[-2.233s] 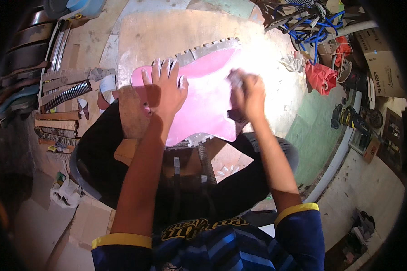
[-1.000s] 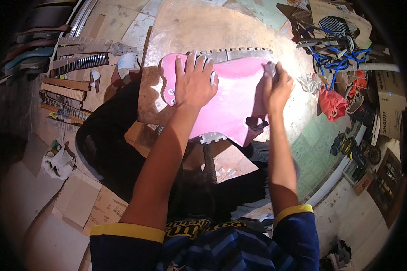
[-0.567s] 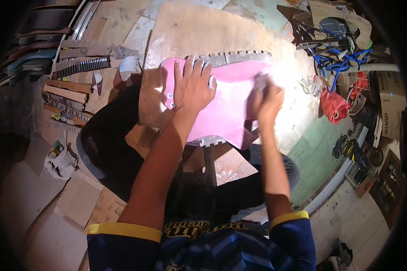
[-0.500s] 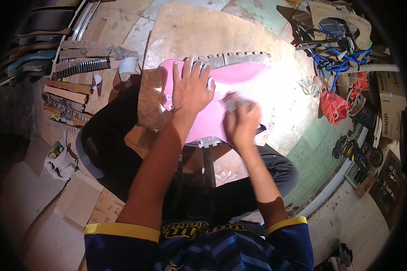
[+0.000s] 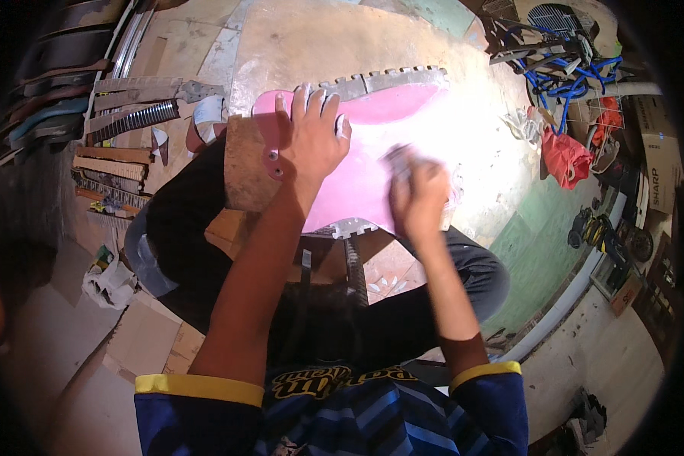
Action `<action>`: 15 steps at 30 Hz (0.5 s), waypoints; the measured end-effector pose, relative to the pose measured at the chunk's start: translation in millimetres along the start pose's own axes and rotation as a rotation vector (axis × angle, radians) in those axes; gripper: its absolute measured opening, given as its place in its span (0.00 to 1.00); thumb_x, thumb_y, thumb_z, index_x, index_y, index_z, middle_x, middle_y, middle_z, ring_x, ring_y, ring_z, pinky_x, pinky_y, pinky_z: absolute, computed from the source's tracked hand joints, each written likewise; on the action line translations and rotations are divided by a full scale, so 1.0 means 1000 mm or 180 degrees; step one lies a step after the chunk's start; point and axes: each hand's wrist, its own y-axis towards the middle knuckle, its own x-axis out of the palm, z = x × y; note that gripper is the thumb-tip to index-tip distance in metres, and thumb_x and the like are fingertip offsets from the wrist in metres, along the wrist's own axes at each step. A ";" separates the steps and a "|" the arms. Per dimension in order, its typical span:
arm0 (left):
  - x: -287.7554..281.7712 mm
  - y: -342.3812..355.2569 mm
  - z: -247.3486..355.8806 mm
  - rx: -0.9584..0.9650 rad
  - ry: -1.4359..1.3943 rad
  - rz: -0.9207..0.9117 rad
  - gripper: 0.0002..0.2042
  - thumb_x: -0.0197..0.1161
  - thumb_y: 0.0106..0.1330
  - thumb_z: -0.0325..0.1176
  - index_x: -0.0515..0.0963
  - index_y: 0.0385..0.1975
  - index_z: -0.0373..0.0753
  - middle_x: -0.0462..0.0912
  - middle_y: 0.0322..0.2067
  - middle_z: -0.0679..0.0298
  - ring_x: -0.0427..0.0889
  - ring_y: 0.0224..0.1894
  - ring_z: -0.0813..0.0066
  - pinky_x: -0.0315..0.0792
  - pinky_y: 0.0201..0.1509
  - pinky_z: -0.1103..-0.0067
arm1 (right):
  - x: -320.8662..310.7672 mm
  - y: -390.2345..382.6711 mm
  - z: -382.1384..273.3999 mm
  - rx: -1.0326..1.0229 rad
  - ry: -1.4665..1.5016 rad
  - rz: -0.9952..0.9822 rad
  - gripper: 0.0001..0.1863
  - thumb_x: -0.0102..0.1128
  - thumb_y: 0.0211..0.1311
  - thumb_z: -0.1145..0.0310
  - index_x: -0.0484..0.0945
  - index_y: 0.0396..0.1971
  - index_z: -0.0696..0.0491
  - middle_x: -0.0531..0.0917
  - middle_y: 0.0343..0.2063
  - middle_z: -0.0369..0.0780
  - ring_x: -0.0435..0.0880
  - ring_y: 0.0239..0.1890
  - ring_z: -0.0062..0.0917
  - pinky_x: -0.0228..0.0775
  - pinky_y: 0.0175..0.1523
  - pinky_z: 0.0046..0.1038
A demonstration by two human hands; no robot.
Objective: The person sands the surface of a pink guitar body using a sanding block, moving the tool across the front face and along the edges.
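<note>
right hand (image 5: 425,190) blurry near the middle, dark thing (image 5: 398,159) in it too smeary to name, pink board (image 5: 357,182) partly hidden under left hand (image 5: 314,138), white bits (image 5: 394,286) lower down too tiny to tell, blue sleeves (image 5: 490,418) cut off at the bottom

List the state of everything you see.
Grey tooth-edged mat: partly covered.
Curved pink panel: lying flat on the mat.
Left hand: fingers spread, on the panel.
Small greyish block: gripped, blurred.
Right hand: closed around the block.
Red soft bundle: crumpled.
White plastic bag: crumpled.
</note>
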 end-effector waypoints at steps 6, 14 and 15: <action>-0.008 -0.001 0.006 -0.0044 0.0000 -0.0223 0.23 0.58 0.70 0.45 0.79 0.61 0.43 0.77 0.63 0.57 0.63 0.74 0.54 0.46 0.78 0.45 | -0.008 0.004 0.000 0.0704 -0.0073 0.0204 0.26 0.64 0.61 0.71 0.78 0.61 0.56 0.80 0.46 0.55 0.79 0.46 0.49 0.71 0.53 0.46; -0.015 -0.001 0.006 -0.0103 0.0062 -0.0271 0.23 0.57 0.71 0.46 0.79 0.62 0.45 0.77 0.65 0.58 0.63 0.75 0.58 0.47 0.79 0.49 | -0.021 0.017 0.031 0.0770 0.0280 0.0911 0.26 0.63 0.60 0.71 0.79 0.60 0.57 0.80 0.39 0.54 0.79 0.40 0.50 0.71 0.48 0.48; -0.015 0.000 0.008 -0.0097 0.0037 -0.0287 0.23 0.57 0.71 0.46 0.79 0.62 0.45 0.77 0.65 0.59 0.63 0.75 0.58 0.47 0.79 0.49 | -0.018 0.013 0.031 0.0736 -0.0084 0.1008 0.26 0.64 0.61 0.71 0.78 0.61 0.56 0.80 0.40 0.54 0.79 0.41 0.50 0.71 0.48 0.48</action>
